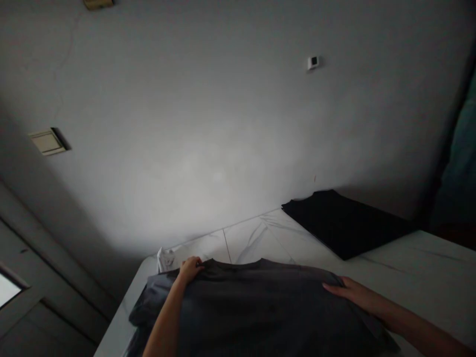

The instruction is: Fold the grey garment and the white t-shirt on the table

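A dark grey T-shirt is spread across the near part of the table, its neckline toward the wall. My left hand grips the shirt's upper edge just left of the neckline, fingers closed on the cloth. Over at the right shoulder, my right hand pinches the fabric, with the thumb on top and the other fingers partly hidden beneath. The shirt's lower part runs out of view at the bottom.
A black folded garment lies flat at the back right of the white marble-patterned table. Some white cloth sits at the back left corner. Behind rises a grey wall with a switch; a door stands left.
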Motion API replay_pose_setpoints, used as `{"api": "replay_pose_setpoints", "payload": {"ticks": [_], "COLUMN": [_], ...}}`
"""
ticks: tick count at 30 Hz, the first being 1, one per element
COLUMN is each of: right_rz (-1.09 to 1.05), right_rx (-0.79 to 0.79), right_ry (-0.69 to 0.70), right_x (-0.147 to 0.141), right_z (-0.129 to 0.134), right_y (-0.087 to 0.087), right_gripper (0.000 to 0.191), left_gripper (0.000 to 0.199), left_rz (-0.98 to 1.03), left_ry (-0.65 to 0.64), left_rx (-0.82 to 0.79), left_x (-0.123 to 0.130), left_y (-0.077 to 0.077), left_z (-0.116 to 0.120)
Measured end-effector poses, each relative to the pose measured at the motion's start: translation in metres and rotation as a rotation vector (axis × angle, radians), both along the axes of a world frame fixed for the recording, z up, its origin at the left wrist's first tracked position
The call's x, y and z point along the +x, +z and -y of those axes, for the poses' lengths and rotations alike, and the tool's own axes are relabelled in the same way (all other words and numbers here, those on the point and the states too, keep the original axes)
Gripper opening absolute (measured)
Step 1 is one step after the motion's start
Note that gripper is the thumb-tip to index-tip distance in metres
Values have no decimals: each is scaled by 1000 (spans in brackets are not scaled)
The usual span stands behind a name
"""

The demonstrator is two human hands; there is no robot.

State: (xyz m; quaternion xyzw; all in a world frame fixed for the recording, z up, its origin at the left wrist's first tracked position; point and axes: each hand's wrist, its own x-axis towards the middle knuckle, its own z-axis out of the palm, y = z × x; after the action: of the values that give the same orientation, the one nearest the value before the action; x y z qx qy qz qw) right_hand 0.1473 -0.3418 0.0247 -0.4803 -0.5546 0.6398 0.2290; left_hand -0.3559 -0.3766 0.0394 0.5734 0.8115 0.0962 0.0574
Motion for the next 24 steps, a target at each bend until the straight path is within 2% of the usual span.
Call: {"api": "replay_pose_setpoints", "payload": {"ticks": [3,5,7,10,11,13,16,18,20,22,24], "right_rz": [76,122,171,237,240,183,-69,-292,-493,-615,-627], "right_rx": [76,149,234,393,447,532,587,593,532,410,282], "right_ry": [30,123,303,505,515,492,491,564,721,884,984], "right_x": [5,3,-5,-31,-44,-75,-124,-151,-167,-170,-161], "right_z": [-7,-18,-30,-41,-41,-36,-17,-1,16,33,48], "right_y": [4,6,8,18,24,39,73,99,121,136,143], "right_gripper": [54,55,51,46,49,66,93,97,94,84,66], "left_gripper": [7,13,15,22,23,23,17,11,5,4,5], "left_rz": [37,57,92,137,129,84,40,85,180,256,277], "left_ry": [-54,-68,-86,-168,-210,-286,-407,-530,-663,-749,-758], "left_rx": [69,148,270,467,505,568,661,742,819,877,932], "left_x": [-4,-4,3,31,46,79,131,162,186,202,211], "left_y": [24,54,93,165,189,234,289,316,335,350,361], "left_z": [9,21,35,60,69,86,110,124,136,144,150]}}
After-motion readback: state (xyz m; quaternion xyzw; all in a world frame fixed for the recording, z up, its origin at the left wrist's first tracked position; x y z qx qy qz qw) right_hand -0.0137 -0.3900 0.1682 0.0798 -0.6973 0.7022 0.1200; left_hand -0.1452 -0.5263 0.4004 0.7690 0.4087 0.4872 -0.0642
